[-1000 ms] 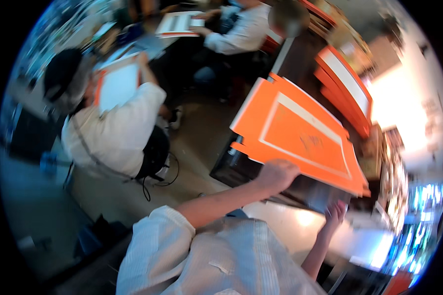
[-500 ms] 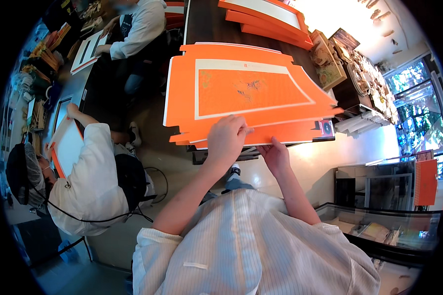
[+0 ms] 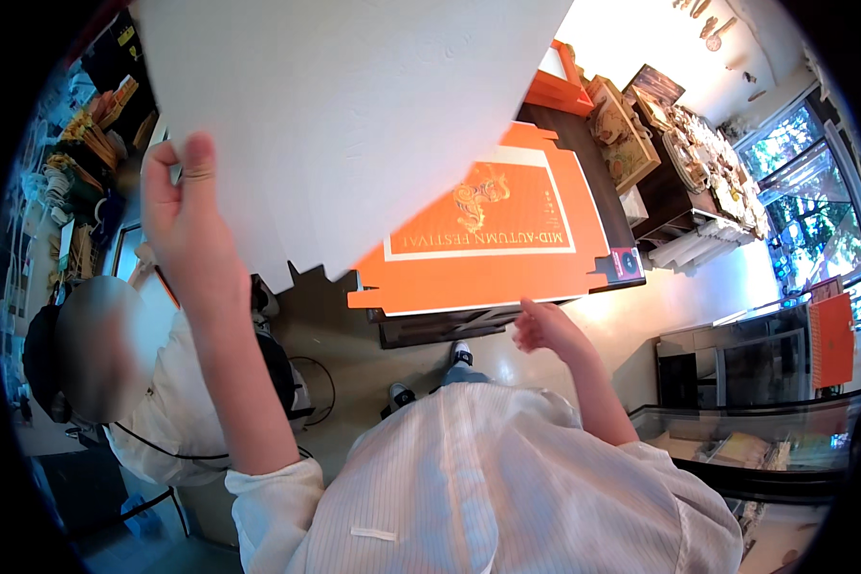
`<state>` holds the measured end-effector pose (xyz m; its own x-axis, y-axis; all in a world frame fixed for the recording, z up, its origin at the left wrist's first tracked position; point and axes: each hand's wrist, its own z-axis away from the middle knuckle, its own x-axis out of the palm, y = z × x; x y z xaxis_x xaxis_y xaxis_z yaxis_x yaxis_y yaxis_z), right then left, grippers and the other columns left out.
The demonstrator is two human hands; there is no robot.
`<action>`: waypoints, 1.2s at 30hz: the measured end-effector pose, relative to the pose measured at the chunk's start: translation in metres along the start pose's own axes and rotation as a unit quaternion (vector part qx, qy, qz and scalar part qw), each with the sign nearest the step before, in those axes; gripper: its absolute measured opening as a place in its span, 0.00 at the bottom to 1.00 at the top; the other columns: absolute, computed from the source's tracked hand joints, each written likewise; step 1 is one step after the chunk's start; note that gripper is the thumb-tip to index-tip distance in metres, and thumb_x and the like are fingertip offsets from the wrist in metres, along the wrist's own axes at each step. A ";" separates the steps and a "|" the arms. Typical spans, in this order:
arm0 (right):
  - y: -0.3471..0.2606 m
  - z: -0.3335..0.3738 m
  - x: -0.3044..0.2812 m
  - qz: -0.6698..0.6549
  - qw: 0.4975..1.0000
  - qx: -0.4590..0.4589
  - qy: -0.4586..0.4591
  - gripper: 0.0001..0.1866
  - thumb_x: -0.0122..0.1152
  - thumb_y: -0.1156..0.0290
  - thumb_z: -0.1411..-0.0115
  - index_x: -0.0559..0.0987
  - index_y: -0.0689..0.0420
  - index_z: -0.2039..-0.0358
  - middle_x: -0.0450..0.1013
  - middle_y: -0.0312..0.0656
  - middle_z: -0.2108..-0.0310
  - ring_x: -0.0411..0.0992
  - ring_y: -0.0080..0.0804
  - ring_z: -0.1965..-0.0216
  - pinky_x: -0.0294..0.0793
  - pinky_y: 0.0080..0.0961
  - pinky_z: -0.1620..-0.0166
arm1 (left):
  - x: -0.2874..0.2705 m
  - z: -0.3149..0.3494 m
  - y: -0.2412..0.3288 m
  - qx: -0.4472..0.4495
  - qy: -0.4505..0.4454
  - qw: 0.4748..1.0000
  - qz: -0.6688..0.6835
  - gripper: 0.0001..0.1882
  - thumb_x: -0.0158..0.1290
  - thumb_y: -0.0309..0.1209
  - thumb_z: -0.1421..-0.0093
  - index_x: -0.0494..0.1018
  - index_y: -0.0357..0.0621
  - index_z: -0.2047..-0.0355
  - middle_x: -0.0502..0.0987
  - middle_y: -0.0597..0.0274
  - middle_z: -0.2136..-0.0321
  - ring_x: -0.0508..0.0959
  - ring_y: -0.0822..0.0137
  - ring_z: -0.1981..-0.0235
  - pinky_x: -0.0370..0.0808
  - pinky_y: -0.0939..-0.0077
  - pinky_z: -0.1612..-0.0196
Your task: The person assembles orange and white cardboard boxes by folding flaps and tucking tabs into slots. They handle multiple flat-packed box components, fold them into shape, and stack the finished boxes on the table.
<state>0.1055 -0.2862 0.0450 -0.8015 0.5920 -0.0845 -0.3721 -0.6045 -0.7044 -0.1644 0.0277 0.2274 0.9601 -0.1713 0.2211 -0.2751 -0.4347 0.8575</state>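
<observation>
White card: the notched sheet point(image 3: 344, 124), raised and tilted, has its left edge clamped between thumb and fingers of the left hand point(image 3: 199, 239), an edge grip that probably leaves the pale face uncreased. Right hand point(image 3: 551, 330) hangs by the near edge of an orange printed sheet point(image 3: 488, 277), fingers loosely bent and apart, nothing seen between them; contact cannot be told. That sheet lies flat on the dark tabletop point(image 3: 553, 116), presumably for even support, with orange trays point(image 3: 562, 93) set beyond it, likely to leave room for handling.
</observation>
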 end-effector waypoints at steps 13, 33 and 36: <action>-0.060 -0.030 -0.060 -0.362 0.869 -0.324 0.089 0.28 0.48 0.48 0.26 0.69 0.56 0.37 0.71 0.40 0.40 0.66 0.37 0.37 0.65 0.38 0.34 | -0.025 0.044 -0.151 -0.334 -0.094 0.935 0.073 0.14 0.49 0.33 0.26 0.73 0.37 0.48 0.78 0.62 0.58 0.76 0.71 0.59 0.74 0.73 0.52; 0.097 -0.002 -0.082 -0.215 0.964 -0.062 0.141 0.09 0.60 0.65 0.32 0.75 0.52 0.55 0.77 0.35 0.69 0.73 0.26 0.75 0.72 0.24 0.74 | -0.041 0.124 -0.220 -0.341 -0.230 0.869 -0.275 0.22 0.64 0.36 0.41 0.69 0.36 0.54 0.81 0.48 0.63 0.82 0.59 0.61 0.78 0.65 0.53; 0.098 -0.008 -0.087 -0.240 0.958 -0.067 0.139 0.10 0.62 0.66 0.34 0.75 0.51 0.54 0.76 0.36 0.66 0.73 0.28 0.74 0.73 0.25 0.74 | -0.029 0.113 -0.222 -0.293 -0.209 0.879 -0.312 0.22 0.64 0.36 0.40 0.70 0.37 0.53 0.80 0.50 0.59 0.81 0.58 0.58 0.77 0.64 0.51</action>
<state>0.1425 -0.3924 -0.0221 -0.3900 0.9154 0.1000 -0.5885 -0.1642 -0.7917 -0.1366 0.0290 -0.0219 0.7780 -0.4248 -0.4630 0.4901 -0.0508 0.8702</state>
